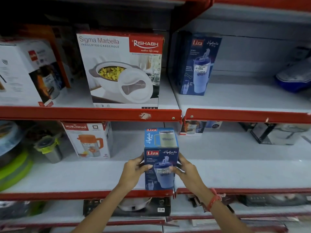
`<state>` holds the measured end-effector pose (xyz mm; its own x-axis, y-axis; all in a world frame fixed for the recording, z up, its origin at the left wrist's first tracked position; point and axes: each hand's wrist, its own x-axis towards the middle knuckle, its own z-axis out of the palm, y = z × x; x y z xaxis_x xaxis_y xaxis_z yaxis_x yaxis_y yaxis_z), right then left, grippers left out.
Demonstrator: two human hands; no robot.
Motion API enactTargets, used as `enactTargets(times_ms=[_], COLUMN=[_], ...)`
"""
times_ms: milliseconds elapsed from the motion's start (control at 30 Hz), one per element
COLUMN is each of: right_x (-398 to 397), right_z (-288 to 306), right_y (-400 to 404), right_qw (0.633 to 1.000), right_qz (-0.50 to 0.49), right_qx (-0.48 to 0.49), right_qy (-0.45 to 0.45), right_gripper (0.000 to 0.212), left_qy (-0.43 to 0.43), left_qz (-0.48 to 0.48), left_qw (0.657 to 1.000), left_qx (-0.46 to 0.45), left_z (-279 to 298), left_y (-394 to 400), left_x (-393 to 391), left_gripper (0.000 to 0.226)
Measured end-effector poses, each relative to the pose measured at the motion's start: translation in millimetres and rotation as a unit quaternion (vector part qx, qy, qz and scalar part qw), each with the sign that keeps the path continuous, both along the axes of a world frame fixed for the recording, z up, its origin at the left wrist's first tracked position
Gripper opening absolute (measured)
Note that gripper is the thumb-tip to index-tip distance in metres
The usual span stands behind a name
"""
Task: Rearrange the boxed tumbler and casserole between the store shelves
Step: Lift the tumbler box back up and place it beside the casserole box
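A blue Liza tumbler box (pixel 160 148) stands upright at the front edge of the middle shelf (pixel 235 174). My left hand (pixel 134 169) grips its left side and my right hand (pixel 184 170) grips its right side. On the upper shelf (pixel 252 98) a large white and red Rishabh casserole box (pixel 122 69) stands facing out. A second blue Liza tumbler box (pixel 198 63) stands to its right, past the shelf divider.
A white Murlidhar jug box (pixel 89 140) stands left on the middle shelf, beside steel containers (pixel 48 147) and green-lidded ware (pixel 13 167). More boxes (pixel 27 73) sit at upper left. A blue item (pixel 296 76) lies upper right. Dark boxes (pixel 277 133) stand at right. Red shelf lips (pixel 90 113) jut forward.
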<state>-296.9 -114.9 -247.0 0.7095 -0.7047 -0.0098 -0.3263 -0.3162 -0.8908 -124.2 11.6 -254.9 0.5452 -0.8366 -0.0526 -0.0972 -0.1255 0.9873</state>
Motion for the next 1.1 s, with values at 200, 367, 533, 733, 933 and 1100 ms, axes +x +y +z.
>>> enactTargets(times_ms=[200,367,533,733,933,1100], right_x=[-29.0,-40.8,-45.9,-44.6,-47.7,-62.1], right_z=[42.2,87.0,142.2,215.4,275.1,288.3], right_y=[10.9,21.8,16.5,4.4,-7.2,-7.5], right_qw=[0.998,0.997,0.992,0.98,0.968,0.964], right_qz=[0.052,0.066,0.06,0.027,-0.006,-0.008], right_qx=[0.012,-0.013,-0.015,-0.089,-0.136,-0.142], right_qy=[-0.02,-0.045,-0.106,-0.176,-0.213,-0.224], right_gripper=[0.063,0.059,0.05,0.045,0.044,0.043], left_qy=[0.026,0.003,-0.036,-0.14,-0.151,-0.158], left_qz=[-0.008,-0.013,0.016,0.051,0.032,0.016], left_qw=[0.999,0.999,0.992,0.966,0.952,0.949], left_qx=[-0.025,-0.041,-0.118,-0.21,-0.263,-0.273], left_z=[38.3,84.1,135.6,210.4,275.2,290.1], left_y=[26.8,36.2,34.0,17.2,-0.3,-0.8], left_x=[-18.8,-26.5,-31.9,-40.2,-44.9,-52.2], left_gripper=[0.028,0.031,0.049,0.046,0.019,0.015])
